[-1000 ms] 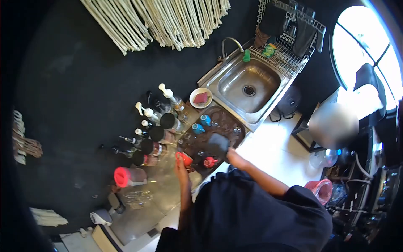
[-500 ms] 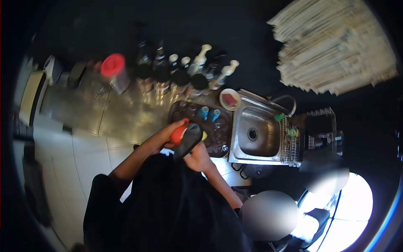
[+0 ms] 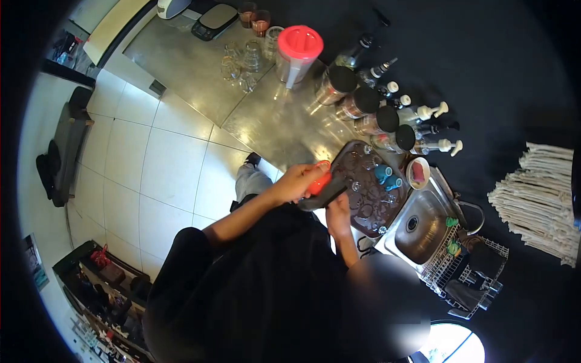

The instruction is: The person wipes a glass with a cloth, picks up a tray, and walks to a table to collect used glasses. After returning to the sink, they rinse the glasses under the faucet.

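Clock's centred on my left hand (image 3: 295, 185) and right hand (image 3: 338, 213), with a cup (image 3: 319, 183) in the left and a cloth (image 3: 322, 200) against it. Tray (image 3: 368, 207) is near at 3, two little cups (image 3: 382, 173) on its 2 o'clock side. Plate (image 3: 426, 174) is past those, sink (image 3: 423, 243) at 4, dish rack (image 3: 440, 272) beyond it. Jars (image 3: 367, 100) line up at 1, pump bottles (image 3: 423, 112) behind at 2, pitcher (image 3: 299, 47) at 12, glasses (image 3: 252, 54) then scale (image 3: 219, 17) at 11.

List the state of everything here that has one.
Red cup: gripped by the left hand
Dark cloth: held in the right hand, at the red cup
Tray: wet, with droplets showing
Blue cups: side by side on the tray
White dish: holding a reddish item
Sink: drain uncovered, no standing water visible
Pitcher: pink lid on
Jars: black lids on
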`<state>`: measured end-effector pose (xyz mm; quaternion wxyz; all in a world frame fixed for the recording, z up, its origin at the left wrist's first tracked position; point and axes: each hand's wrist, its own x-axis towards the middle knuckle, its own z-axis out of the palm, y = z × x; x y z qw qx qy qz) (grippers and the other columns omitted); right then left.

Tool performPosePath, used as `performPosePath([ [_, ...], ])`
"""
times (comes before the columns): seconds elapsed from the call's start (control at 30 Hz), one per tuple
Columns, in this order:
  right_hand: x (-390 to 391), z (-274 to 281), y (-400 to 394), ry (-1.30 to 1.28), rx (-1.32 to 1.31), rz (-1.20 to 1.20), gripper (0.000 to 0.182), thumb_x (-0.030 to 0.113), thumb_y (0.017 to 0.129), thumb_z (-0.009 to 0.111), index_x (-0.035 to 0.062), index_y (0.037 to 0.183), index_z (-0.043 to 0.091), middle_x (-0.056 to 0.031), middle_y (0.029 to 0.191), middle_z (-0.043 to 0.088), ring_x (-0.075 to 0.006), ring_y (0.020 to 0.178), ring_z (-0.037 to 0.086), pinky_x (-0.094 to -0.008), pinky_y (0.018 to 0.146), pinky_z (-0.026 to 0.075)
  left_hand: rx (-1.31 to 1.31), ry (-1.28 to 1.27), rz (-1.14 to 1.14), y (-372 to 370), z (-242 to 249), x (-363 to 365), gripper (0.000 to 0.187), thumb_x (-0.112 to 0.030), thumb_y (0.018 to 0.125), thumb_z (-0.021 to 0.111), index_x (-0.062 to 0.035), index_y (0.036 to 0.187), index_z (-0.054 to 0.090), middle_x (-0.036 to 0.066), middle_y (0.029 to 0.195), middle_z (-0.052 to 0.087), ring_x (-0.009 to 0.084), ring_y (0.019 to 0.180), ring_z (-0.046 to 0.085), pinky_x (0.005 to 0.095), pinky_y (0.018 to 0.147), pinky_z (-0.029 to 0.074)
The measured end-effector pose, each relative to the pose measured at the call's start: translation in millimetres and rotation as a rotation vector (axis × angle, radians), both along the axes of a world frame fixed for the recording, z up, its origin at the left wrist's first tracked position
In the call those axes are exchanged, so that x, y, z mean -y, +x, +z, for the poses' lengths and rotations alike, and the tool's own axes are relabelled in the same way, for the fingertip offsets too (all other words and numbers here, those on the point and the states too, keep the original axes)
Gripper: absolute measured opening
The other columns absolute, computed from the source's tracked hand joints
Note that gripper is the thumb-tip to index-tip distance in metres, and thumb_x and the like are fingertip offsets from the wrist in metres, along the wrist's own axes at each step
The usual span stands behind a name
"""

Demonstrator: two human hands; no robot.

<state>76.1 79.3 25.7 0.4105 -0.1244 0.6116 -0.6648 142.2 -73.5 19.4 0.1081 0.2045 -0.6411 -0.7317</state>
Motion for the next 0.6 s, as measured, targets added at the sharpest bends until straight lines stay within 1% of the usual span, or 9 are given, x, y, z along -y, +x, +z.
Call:
performPosePath([
  [0.07, 26.9, 6.9, 10.7, 0.139, -0.178, 0.092, 0.02, 0.006, 0.089, 0.052, 0.0015, 0.107, 0.058, -0.0105, 0.101, 0.063, -0.0244, 0.094, 0.061, -0.0339, 0.084, 0.044, 0.361, 0.72, -0.241, 9.4, 5.9, 42.9, 0.047, -0.048, 0.091, 0.053, -0.0042, 0.106, 0.06, 0.0, 0.061, 0.053, 0.0082, 0.044, 0.046, 0.0214, 0.041, 0.036],
  [0.1, 40.8, 6.4, 15.4, 0.108, -0.507, 0.153, 0.019, 0.004, 0.086, 0.053, 0.0011, 0.105, 0.058, -0.0125, 0.099, 0.064, -0.0277, 0.093, 0.061, -0.0354, 0.083, 0.044, 0.382, 0.724, -0.15, 10.9, 16.2, 51.1, 0.051, -0.053, 0.089, 0.051, -0.0053, 0.105, 0.06, 0.0, 0.058, 0.051, 0.0055, 0.036, 0.037, 0.0202, 0.033, 0.026],
  [0.2, 79.0, 12.5, 21.6, 0.085, -1.109, 0.233, 0.025, -0.003, 0.079, 0.056, -0.0002, 0.104, 0.059, -0.0189, 0.097, 0.063, -0.0366, 0.094, 0.06, -0.0386, 0.086, 0.043, 0.345, 0.481, -0.196, 13.4, 32.8, 89.5, 0.051, -0.053, 0.089, 0.052, -0.005, 0.104, 0.061, 0.0, 0.06, 0.054, 0.006, 0.044, 0.046, 0.019, 0.038, 0.032],
  [0.27, 105.6, 6.2, 30.7, 0.015, -0.991, 0.004, 0.022, 0.005, 0.087, 0.054, -0.0035, 0.107, 0.057, -0.0181, 0.105, 0.062, -0.0305, 0.099, 0.059, -0.0344, 0.086, 0.045, 0.279, 0.47, -0.092, 7.6, 20.5, 97.9, 0.049, -0.051, 0.088, 0.055, -0.0047, 0.103, 0.062, 0.0, 0.065, 0.058, 0.0089, 0.054, 0.055, 0.0225, 0.046, 0.041],
  [0.37, 141.5, 7.1, 33.0, -0.003, -0.268, -0.244, 0.029, 0.001, 0.089, 0.045, -0.0023, 0.117, 0.051, -0.0123, 0.114, 0.057, -0.0209, 0.107, 0.054, -0.0326, 0.094, 0.04, 0.204, -0.343, 0.026, 8.2, 36.5, 121.3, 0.044, -0.044, 0.083, 0.065, -0.0039, 0.101, 0.062, 0.009, 0.076, 0.064, 0.0228, 0.062, 0.062, 0.0333, 0.057, 0.048],
  [0.4, 153.1, 10.0, 29.6, -0.04, -0.056, -0.313, 0.028, 0.002, 0.091, 0.045, -0.0011, 0.118, 0.05, -0.0113, 0.114, 0.057, -0.0195, 0.107, 0.054, -0.0319, 0.095, 0.04, 0.203, -0.345, 0.015, 9.6, 35.0, 129.7, 0.044, -0.044, 0.083, 0.065, -0.0039, 0.101, 0.062, 0.009, 0.076, 0.064, 0.0228, 0.062, 0.062, 0.0333, 0.057, 0.048],
  [0.43, 158.6, 16.9, 24.6, -0.377, 0.28, -0.322, 0.025, 0.006, 0.092, 0.049, 0.002, 0.116, 0.051, -0.0091, 0.114, 0.057, -0.0167, 0.107, 0.053, -0.0312, 0.095, 0.04, 0.056, -0.616, 0.034, 10.8, 32.3, 137.5, 0.043, -0.042, 0.082, 0.066, -0.0036, 0.099, 0.062, 0.012, 0.076, 0.064, 0.0261, 0.064, 0.062, 0.0339, 0.057, 0.048],
  [0.47, 161.4, 13.6, 24.7, -0.377, 0.278, -0.338, 0.025, 0.006, 0.092, 0.049, 0.002, 0.116, 0.051, -0.0091, 0.114, 0.057, -0.0167, 0.107, 0.053, -0.0312, 0.095, 0.04, -0.101, -0.883, 0.052, 12.0, 30.8, 145.4, 0.041, -0.041, 0.081, 0.067, -0.0033, 0.098, 0.062, 0.014, 0.076, 0.063, 0.0294, 0.065, 0.062, 0.0345, 0.057, 0.048],
  [0.6, 171.1, -20.2, 29.3, -0.261, 0.143, -0.397, 0.023, 0.007, 0.092, 0.048, 0.0013, 0.113, 0.055, -0.0069, 0.113, 0.059, -0.0174, 0.107, 0.055, -0.033, 0.097, 0.039, 0.029, -0.515, 0.017, 21.7, 10.8, 162.5, 0.037, -0.038, 0.083, 0.065, -0.0046, 0.098, 0.061, 0.011, 0.07, 0.06, 0.0262, 0.06, 0.061, 0.0338, 0.055, 0.048],
])
